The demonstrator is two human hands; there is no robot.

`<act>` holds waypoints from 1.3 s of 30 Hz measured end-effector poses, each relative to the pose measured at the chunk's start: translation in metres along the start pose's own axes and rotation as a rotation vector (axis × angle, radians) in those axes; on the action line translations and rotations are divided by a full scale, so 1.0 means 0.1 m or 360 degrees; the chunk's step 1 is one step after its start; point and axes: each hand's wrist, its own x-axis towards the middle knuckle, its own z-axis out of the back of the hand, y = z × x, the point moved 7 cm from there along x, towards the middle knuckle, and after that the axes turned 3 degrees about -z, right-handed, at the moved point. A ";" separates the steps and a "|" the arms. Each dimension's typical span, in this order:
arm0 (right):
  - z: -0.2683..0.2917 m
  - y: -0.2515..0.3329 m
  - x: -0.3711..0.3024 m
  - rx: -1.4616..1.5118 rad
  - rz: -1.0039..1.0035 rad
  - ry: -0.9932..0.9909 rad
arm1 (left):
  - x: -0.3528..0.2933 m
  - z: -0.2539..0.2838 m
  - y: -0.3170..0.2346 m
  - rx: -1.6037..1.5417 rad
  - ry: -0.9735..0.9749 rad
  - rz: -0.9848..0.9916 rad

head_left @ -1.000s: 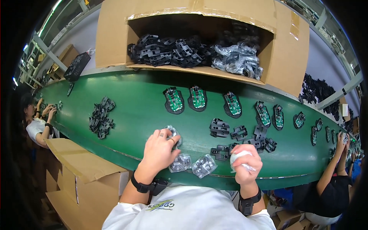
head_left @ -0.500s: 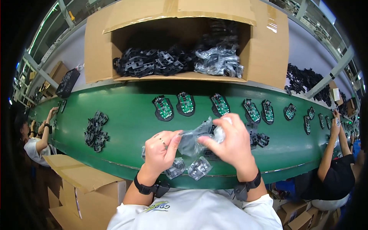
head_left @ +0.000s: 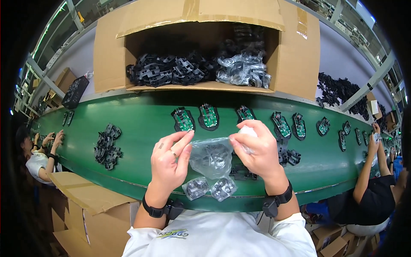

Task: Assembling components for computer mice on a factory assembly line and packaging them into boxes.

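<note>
A clear plastic bag [head_left: 205,165] with dark parts inside is stretched by its top edge between my hands. My left hand [head_left: 168,165] pinches one corner between thumb and fingers. My right hand [head_left: 261,154] pinches the other corner, and a crumpled white wad [head_left: 248,133] is also tucked in its grip; what the wad is I cannot make out. Below the bag, two small wrapped packets, a left packet [head_left: 197,188] and a right packet [head_left: 223,188], lie on the green belt [head_left: 145,141]. A black plastic part [head_left: 243,172] lies beside the bag, partly behind my right hand.
Several green circuit boards in black shells [head_left: 208,116] line the belt's far side. Black plastic pieces [head_left: 108,146] are piled at left, more [head_left: 291,156] at right. An open carton [head_left: 295,55] of black parts and bags stands behind. Co-workers sit at both sides; another carton [head_left: 98,214] stands lower left.
The bag was bunched between my hands and now hangs spread out, its contents showing. My left hand has moved slightly left and up; both hands' grips have shifted to the bag's top corners.
</note>
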 end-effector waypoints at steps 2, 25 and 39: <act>0.06 0.07 0.02 -0.0001 0.0136 -0.0136 | 0.05 0.01 -0.05 -0.0014 -0.0024 -0.0043; -0.41 0.29 -0.60 0.1259 -0.0194 -0.0121 | -0.31 -0.55 -0.40 -0.1218 0.0121 0.0219; -0.03 0.66 -0.35 0.0292 0.0236 -0.0004 | -0.19 -0.63 -0.37 -0.2098 0.0899 0.0905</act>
